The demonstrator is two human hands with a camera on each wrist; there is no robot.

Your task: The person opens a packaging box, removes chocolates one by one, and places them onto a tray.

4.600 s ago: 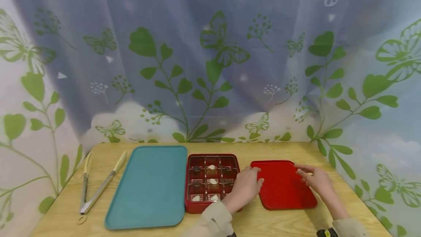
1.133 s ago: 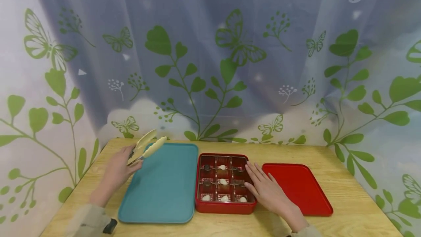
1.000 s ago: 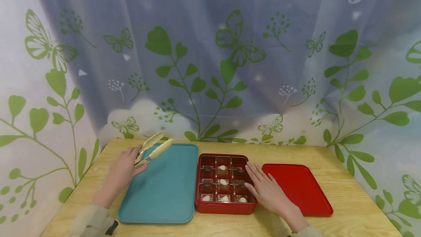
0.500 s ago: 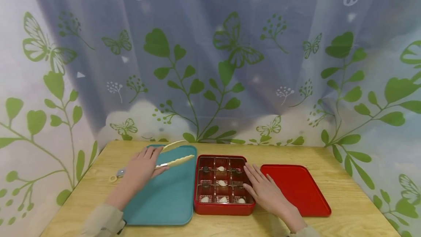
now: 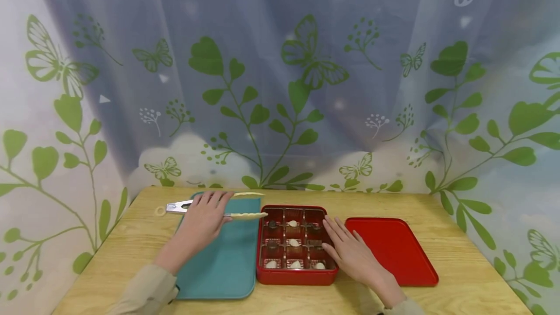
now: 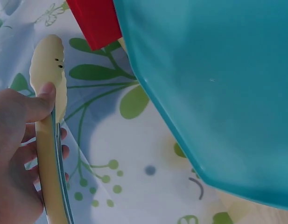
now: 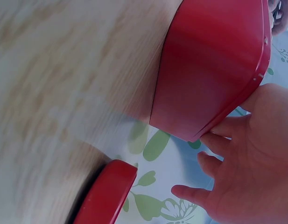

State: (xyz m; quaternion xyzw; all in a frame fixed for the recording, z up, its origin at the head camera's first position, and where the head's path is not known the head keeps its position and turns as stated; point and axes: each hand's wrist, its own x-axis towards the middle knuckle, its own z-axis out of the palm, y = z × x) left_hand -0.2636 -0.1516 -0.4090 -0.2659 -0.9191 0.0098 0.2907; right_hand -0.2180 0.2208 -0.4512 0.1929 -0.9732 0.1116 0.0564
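My left hand (image 5: pixel 199 220) grips metal tongs (image 5: pixel 177 207) with cream-coloured tips, held above the back of the teal tray (image 5: pixel 218 269). The tongs' two arms are spread apart with nothing between them, and the nearer tip reaches the left rim of the red box (image 5: pixel 297 277). In the left wrist view, my thumb lies along one arm of the tongs (image 6: pixel 49 70). My right hand (image 5: pixel 356 256) rests with extended fingers on the box's right rim. Inside the box, a clear divided insert holds small white pieces (image 5: pixel 294 242) and dark pieces (image 5: pixel 272 224) in its compartments.
A flat red lid (image 5: pixel 402 249) lies on the wooden table (image 5: pixel 306 300) to the right, beside my right hand. The teal tray stands close along the box's left side. A patterned curtain (image 5: pixel 262 86) hangs behind the table's back edge.
The tongs, earlier lying on the table at far left, are now in my left hand and have moved right over the tray. My right hand went from the lid to the box's rim.
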